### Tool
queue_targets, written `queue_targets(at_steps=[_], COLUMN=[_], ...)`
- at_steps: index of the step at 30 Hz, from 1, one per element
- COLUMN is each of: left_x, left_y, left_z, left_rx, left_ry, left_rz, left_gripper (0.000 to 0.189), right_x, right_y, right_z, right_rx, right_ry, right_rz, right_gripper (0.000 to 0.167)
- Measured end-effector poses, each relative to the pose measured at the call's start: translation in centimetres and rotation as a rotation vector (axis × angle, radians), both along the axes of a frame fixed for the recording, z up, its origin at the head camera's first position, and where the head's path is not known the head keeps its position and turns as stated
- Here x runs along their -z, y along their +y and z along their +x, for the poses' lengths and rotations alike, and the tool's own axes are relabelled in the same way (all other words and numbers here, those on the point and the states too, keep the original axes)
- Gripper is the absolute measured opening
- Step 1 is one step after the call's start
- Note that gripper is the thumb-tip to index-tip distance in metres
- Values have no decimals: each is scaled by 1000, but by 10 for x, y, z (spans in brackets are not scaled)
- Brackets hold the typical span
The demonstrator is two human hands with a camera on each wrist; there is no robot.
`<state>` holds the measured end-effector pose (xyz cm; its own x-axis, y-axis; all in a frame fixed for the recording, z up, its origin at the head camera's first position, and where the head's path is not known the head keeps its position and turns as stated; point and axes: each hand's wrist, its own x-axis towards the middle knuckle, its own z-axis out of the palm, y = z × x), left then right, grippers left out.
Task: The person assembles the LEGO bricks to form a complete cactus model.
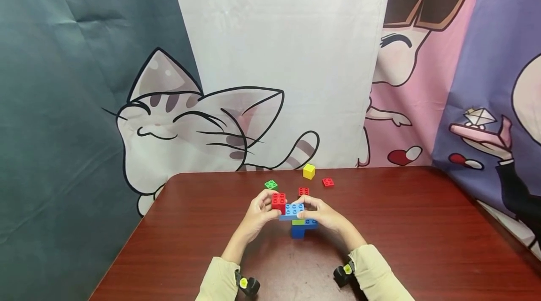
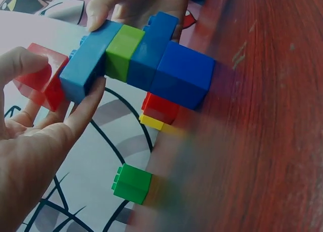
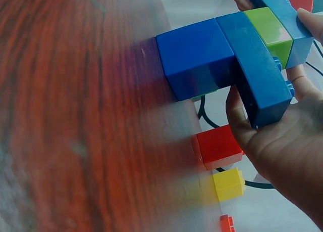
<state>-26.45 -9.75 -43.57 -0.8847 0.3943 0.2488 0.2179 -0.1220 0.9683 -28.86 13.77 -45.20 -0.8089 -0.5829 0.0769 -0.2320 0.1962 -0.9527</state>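
Observation:
A stack of toy building bricks stands on the table in front of me. At its base is a dark blue block [image 1: 297, 231], then a long blue brick [image 3: 255, 65], a light green brick [image 2: 125, 52] and another long blue brick [image 1: 294, 209] on top. My left hand [image 1: 255, 214] holds a red brick [image 1: 279, 201] at the left end of the top blue one, thumb against its side. From the other side, my right hand [image 1: 325, 212] pinches the top blue brick between thumb and fingers. In the right wrist view, the left hand is mostly hidden behind the stack.
Behind the stack, several loose bricks lie on the brown table [image 1: 203, 235]: a green brick [image 1: 271, 184], a red brick [image 1: 303, 191], a yellow block [image 1: 309, 171] and another red brick [image 1: 328, 182]. A printed curtain [image 1: 287, 57] hangs along the table's far edge.

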Motion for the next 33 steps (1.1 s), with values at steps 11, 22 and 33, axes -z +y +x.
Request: queue_targets(at_steps=[11, 22, 33], left_x=[4, 7, 9], left_y=[0, 2, 2], left_z=[-1, -4, -6], left_rx=[-8, -42, -48], left_ry=[-77, 41, 51], left_rz=[46, 54, 53], left_gripper=[45, 41, 40], right_x=[0, -1, -2], right_y=[0, 1, 2], right_z=[0, -2, 0], right_rx=[2, 5, 12], right_ry=[-24, -44, -40], right_rz=[17, 21, 27], right_gripper=[38, 38, 39])
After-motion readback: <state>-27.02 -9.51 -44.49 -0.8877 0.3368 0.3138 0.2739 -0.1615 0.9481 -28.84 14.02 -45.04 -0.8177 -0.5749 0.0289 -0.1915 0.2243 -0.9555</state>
